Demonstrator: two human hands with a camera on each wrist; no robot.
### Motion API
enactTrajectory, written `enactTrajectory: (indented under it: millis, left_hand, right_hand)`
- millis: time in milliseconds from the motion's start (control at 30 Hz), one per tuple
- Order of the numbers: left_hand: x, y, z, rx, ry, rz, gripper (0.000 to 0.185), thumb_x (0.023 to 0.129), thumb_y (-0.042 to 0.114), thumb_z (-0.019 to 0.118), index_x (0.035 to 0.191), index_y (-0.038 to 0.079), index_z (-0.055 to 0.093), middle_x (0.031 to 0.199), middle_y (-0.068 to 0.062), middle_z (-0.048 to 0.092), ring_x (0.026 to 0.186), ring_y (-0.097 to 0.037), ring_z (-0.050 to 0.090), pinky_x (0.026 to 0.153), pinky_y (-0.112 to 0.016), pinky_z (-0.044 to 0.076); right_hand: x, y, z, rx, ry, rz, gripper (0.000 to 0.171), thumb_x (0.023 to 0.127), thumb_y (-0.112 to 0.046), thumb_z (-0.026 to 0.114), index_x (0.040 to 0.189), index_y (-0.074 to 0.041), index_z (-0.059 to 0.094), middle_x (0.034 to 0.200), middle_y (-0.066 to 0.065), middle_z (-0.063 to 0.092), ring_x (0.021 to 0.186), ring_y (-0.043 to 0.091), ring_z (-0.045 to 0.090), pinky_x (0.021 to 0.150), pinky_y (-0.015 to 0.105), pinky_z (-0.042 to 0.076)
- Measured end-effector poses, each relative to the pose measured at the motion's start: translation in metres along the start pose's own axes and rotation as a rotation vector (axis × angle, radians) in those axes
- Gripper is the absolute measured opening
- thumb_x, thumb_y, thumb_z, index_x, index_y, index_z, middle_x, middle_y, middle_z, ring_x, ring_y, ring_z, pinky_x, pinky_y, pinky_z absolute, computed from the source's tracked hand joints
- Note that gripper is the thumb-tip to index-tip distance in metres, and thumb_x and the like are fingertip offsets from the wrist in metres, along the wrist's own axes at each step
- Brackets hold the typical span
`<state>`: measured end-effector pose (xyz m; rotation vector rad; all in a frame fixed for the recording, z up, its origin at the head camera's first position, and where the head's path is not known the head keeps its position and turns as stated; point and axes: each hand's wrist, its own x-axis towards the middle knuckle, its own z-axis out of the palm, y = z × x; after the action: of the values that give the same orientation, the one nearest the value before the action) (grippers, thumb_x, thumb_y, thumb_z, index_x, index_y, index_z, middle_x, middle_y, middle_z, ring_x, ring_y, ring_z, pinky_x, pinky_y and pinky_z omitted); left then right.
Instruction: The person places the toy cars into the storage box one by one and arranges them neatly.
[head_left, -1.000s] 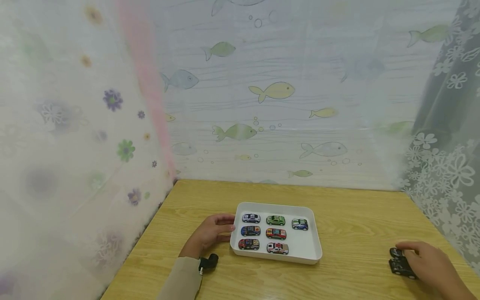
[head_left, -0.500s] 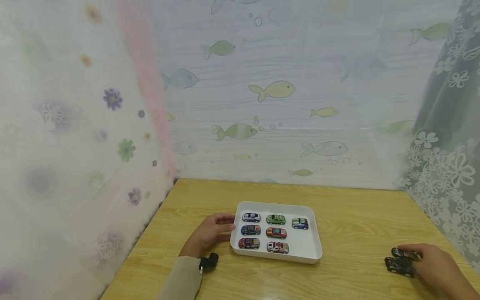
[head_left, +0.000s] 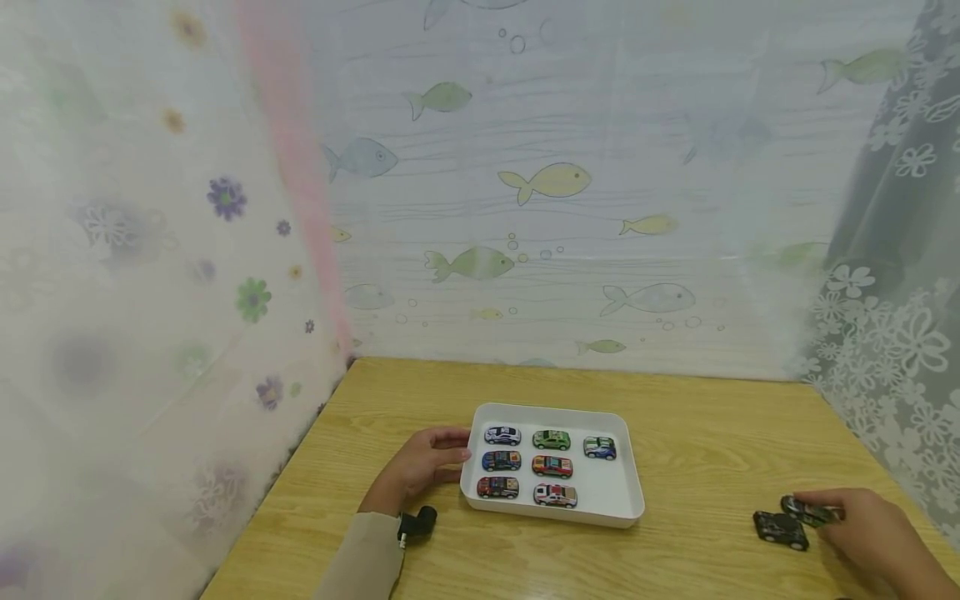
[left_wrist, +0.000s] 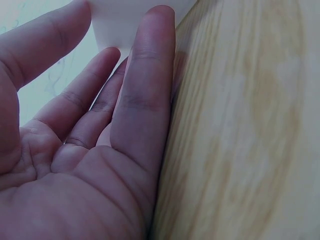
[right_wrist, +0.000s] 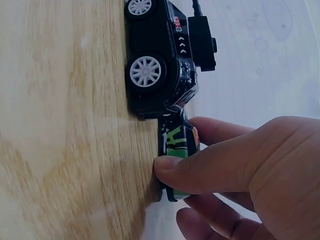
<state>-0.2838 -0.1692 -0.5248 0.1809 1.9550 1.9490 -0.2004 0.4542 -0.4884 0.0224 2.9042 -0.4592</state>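
My left hand (head_left: 422, 463) rests on the wooden table, its loosely extended fingers at the left wall of the white tray (head_left: 609, 490). In the left wrist view, the fingers (left_wrist: 145, 85) reach the tray's pale side with nothing in the palm. Far to the right, my right hand (head_left: 873, 529) pinches a small black-and-green toy car (head_left: 813, 511) between thumb and fingers, low at the table. Just left of that car stands a black toy armoured car (head_left: 780, 530); its white wheels and top turret show in the right wrist view, which the hand does not touch.
Several colourful toy cars lie in rows in the tray, among them a green car (head_left: 551, 439), a red-and-yellow car (head_left: 552, 467) and a blue-and-white car (head_left: 600, 448). A fish-print curtain (head_left: 555, 275) hangs behind the table (head_left: 705, 467); a flowered sheet (head_left: 247, 350) borders its left.
The armoured car has moved left, out from beside my right hand. That hand has shifted slightly right and now pinches the black-and-green car. My left hand and the tray have stayed put.
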Motion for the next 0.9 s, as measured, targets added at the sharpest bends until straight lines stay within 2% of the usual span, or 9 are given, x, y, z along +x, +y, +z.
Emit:
enactTrajectory:
  millis: [200, 400, 600, 900]
  left_hand:
    - [0.0, 0.0, 0.001, 0.0, 0.019, -0.008, 0.05, 0.098, 0.011, 0.072, 0.143, -0.002, 0.056, 0.139, -0.017, 0.063, 0.116, -0.024, 0.068, 0.093, -0.043, 0.062]
    - [0.0, 0.002, 0.002, 0.006, 0.036, -0.022, 0.05, 0.098, 0.012, 0.073, 0.143, -0.001, 0.057, 0.139, -0.017, 0.064, 0.117, -0.025, 0.068, 0.094, -0.044, 0.062]
    - [-0.001, 0.002, 0.003, 0.018, 0.035, -0.016, 0.05, 0.098, 0.012, 0.073, 0.143, -0.002, 0.057, 0.14, -0.019, 0.063, 0.117, -0.025, 0.068, 0.094, -0.044, 0.062]
    - [0.0, 0.002, 0.001, 0.021, 0.03, -0.018, 0.05, 0.099, 0.013, 0.072, 0.144, -0.001, 0.056, 0.141, -0.019, 0.062, 0.118, -0.026, 0.068, 0.095, -0.044, 0.061]
  right_hand:
    - [0.0, -0.002, 0.001, -0.016, 0.001, -0.009, 0.054, 0.079, -0.011, 0.085, 0.129, 0.003, 0.068, 0.119, 0.037, 0.067, 0.098, 0.053, 0.065, 0.072, 0.058, 0.055]
    - [0.001, 0.0, 0.0, -0.037, 0.011, -0.046, 0.056, 0.081, -0.022, 0.087, 0.129, 0.003, 0.069, 0.116, 0.032, 0.071, 0.095, 0.047, 0.068, 0.072, 0.059, 0.056]
    - [0.004, -0.001, -0.002, -0.048, 0.016, -0.046, 0.056, 0.079, -0.023, 0.088, 0.127, 0.0, 0.071, 0.119, 0.032, 0.07, 0.094, 0.046, 0.069, 0.073, 0.06, 0.055]
    - [0.014, -0.011, -0.005, -0.026, 0.031, -0.127, 0.047, 0.081, -0.019, 0.086, 0.124, -0.004, 0.075, 0.117, 0.027, 0.073, 0.092, 0.039, 0.072, 0.074, 0.058, 0.058]
